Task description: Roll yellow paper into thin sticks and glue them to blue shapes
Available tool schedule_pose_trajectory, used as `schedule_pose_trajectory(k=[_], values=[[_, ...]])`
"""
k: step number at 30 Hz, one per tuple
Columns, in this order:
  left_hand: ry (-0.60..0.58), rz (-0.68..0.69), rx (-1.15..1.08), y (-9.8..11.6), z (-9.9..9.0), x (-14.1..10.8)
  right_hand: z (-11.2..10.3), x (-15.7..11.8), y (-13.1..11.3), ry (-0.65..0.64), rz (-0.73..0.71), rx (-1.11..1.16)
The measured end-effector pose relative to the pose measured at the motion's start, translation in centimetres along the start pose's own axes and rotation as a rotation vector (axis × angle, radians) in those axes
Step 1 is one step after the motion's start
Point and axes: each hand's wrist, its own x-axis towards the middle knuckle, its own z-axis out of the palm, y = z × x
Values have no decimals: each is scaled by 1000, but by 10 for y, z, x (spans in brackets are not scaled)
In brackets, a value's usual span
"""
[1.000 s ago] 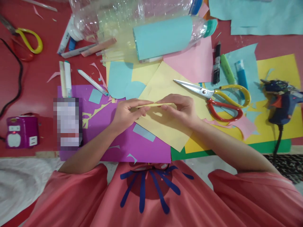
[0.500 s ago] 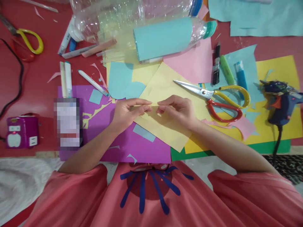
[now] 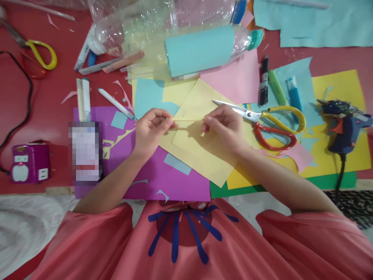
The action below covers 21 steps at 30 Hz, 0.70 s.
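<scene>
Between my two hands a thin pale-yellow paper strip [image 3: 189, 119] is stretched level. My left hand [image 3: 152, 131] pinches its left end between thumb and fingers. At the other end, my right hand [image 3: 225, 126] grips it the same way. Below the strip lie overlapping pale-yellow paper sheets [image 3: 208, 155], on which its shadow falls. Large scissors [image 3: 250, 115] with one yellow and one red handle rest just right of my right hand, blades parted slightly and pointing left.
A bottle wrapped in light-blue paper [image 3: 201, 50] lies beyond my hands, near other clear bottles [image 3: 148, 19]. A glue gun [image 3: 344, 124] is at the right. A phone [image 3: 86, 149] and purple power adapter [image 3: 30, 163] lie left, with markers [image 3: 115, 103] and purple paper [image 3: 186, 186].
My hands have moved apart and slightly up, with the left hand shifting left. More of the yellow strip now shows between them. The view has shifted a little.
</scene>
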Motion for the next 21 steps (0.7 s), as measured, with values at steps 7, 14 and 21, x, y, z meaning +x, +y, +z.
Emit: schedule_pose_trajectory(k=[7, 14, 21], values=[[95, 77, -4, -7, -5, 8, -11, 9, -2, 89, -186, -310], [240, 210, 81, -13, -14, 16, -13, 9, 1, -55, -292, -989], [-8, 173, 210, -14, -12, 13, -9, 2, 4, -109, -218, -1131]])
